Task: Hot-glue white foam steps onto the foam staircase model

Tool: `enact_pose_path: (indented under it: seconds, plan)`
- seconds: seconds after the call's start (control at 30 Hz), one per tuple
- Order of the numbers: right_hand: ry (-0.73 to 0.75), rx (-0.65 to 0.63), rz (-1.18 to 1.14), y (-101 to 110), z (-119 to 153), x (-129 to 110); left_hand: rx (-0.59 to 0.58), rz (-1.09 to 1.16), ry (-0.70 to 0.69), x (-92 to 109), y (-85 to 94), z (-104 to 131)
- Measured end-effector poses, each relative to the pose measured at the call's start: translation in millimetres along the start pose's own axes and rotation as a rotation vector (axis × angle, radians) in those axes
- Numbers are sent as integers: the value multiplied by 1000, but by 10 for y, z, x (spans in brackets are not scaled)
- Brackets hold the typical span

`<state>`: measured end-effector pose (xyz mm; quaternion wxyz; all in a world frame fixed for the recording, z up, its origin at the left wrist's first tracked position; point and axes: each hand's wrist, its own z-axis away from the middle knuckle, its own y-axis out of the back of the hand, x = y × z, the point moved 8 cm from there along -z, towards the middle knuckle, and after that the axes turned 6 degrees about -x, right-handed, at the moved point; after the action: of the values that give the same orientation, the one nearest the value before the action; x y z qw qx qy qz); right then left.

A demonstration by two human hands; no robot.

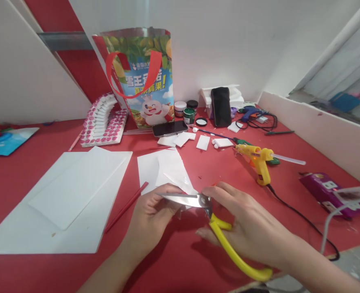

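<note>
My right hand is closed around the yellow handles of a pair of scissors. Their blades point left across the fingers of my left hand. That hand is closed in a pinch just under the blades; what sits between its fingertips is mostly hidden. A thin see-through piece shows right behind the blades, over white sheets on the red table. I cannot tell whether my left fingers hold it.
Large white boards and a red stick lie left. To the right are a yellow glue gun with a trailing cord and a purple box. Behind stand a printed bag, paint jars and a propped phone.
</note>
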<state>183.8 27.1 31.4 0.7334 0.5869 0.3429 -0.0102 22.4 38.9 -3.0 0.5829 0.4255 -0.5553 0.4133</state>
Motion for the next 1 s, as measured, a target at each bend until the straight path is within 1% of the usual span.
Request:
enact_pose_path:
  seconds: [0.13, 0.3, 0.53, 0.8, 1.0]
  plan:
    - [0, 3, -9, -13, 1, -1, 33, 14, 4, -11, 9, 10]
    - [-2, -12, -48, -37, 2, 10, -8, -18, -4, -2, 0, -1]
    - [2, -4, -49, -46, 22, 16, -26, 27, -32, -15, -1, -11]
    - [-9, 8, -48, -53, 46, 48, -28, 94, 0, -70, -7, -8]
    - [30, 59, -25, -24, 84, 17, -52, 111, -6, -44, -43, -14]
